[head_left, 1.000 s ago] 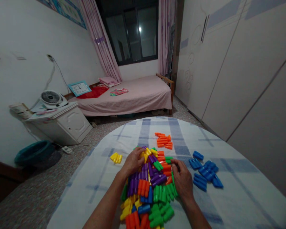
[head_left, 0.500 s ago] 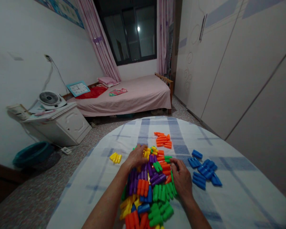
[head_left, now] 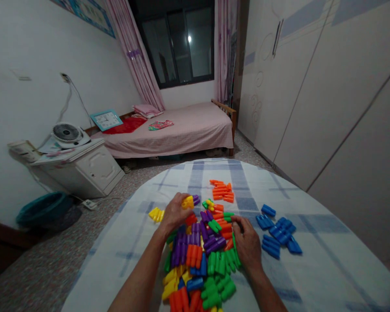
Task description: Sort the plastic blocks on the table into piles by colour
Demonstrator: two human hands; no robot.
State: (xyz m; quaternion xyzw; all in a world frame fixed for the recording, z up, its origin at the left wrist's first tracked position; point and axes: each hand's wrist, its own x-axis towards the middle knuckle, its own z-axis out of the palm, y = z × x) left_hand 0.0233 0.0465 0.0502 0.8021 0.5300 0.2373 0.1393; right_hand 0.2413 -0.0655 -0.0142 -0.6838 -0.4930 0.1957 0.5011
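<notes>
Left hand (head_left: 173,213) holds yellow block (head_left: 187,202); right hand (head_left: 247,242) touches green blocks (head_left: 221,262).

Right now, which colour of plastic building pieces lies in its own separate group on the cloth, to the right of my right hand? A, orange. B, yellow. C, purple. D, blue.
D. The blue pieces lie apart on the checked cloth, to the right of the right hand, while the orange group sits beyond the main pile and the yellow group to its left.
</notes>
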